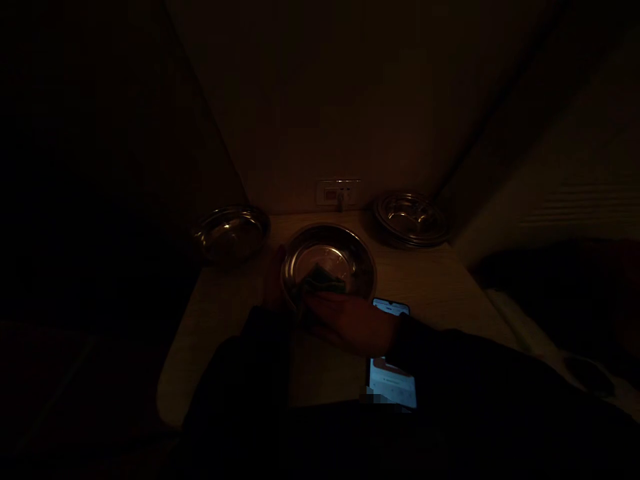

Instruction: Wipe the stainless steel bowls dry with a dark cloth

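Observation:
A round, shiny steel plate (364, 267) with a raised rim is in the middle of the small wooden table. My left hand (274, 283), very dark, grips its left edge; the fingers show only in part. A dark greenish folded cloth (324, 280) lies against the inside of the plate. My right hand (353, 323) reaches across from the right and presses this cloth with its fingers. Under my right wrist lies a phone (393, 387) with a lit screen, partly covered by the sleeve.
Another steel dish (233, 233) stands at the table's back left corner. A stack of steel plates (413, 220) is at the back right. A socket panel (339, 192) with something plugged in is on the wall behind. The wooden table (435, 287) has a rounded front left corner. The room is very dark.

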A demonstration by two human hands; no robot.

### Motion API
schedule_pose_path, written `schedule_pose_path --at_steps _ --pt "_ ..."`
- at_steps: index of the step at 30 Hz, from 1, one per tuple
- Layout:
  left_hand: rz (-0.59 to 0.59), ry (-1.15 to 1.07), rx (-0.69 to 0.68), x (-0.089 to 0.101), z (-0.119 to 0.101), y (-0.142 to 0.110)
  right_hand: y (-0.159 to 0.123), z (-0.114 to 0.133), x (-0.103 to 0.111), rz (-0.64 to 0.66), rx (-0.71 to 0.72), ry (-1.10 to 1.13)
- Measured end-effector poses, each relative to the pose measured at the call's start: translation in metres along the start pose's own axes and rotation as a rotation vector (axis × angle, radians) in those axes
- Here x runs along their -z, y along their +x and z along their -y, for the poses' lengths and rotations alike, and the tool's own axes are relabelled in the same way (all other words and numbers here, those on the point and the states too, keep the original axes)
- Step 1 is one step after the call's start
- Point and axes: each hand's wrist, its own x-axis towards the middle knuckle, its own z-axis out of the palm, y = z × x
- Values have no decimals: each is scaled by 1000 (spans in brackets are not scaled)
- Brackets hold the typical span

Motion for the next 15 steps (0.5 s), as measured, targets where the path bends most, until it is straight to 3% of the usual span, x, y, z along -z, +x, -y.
schedule_pose_path --at_steps 7,15 --pt "-12 -16 -19 5 -2 6 -39 -30 26 166 100 -173" --pt "19 -29 -3 1 -2 6 -2 6 7 68 -3 -46"
